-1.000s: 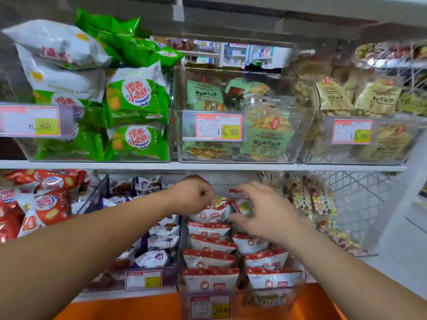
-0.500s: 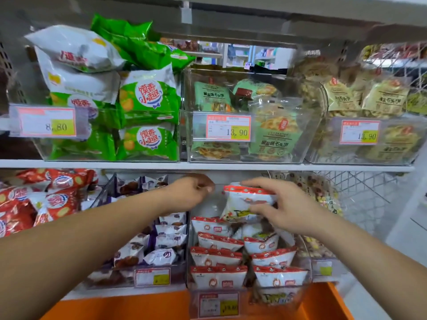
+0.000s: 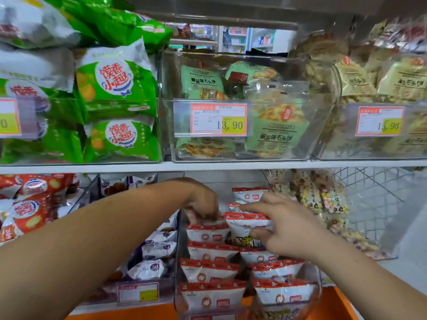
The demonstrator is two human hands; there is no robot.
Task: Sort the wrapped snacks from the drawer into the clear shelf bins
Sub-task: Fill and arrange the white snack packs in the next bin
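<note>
A clear bin [image 3: 179, 269] on the lower shelf holds two rows of white snack packs with red tops [image 3: 209, 270]. My right hand [image 3: 284, 229] pinches one such pack [image 3: 245, 224] by its red top, low over the right row near the back of the bin. My left hand [image 3: 203, 202] reaches in beside it, fingers curled down onto the top edge of the rearmost pack [image 3: 208, 232] in the left row. Whether those fingers grip that pack is hidden.
To the left stands a bin of white and purple packs [image 3: 157, 250]. Red bags [image 3: 27, 209] lie further left. A wire basket [image 3: 374, 204] with pale candy bags is on the right. The upper shelf [image 3: 208, 166] carries clear bins of green and beige bags.
My right hand has lowered the pack from above the bin down onto the right row. My left hand has dropped from the shelf edge into the back of the left row.
</note>
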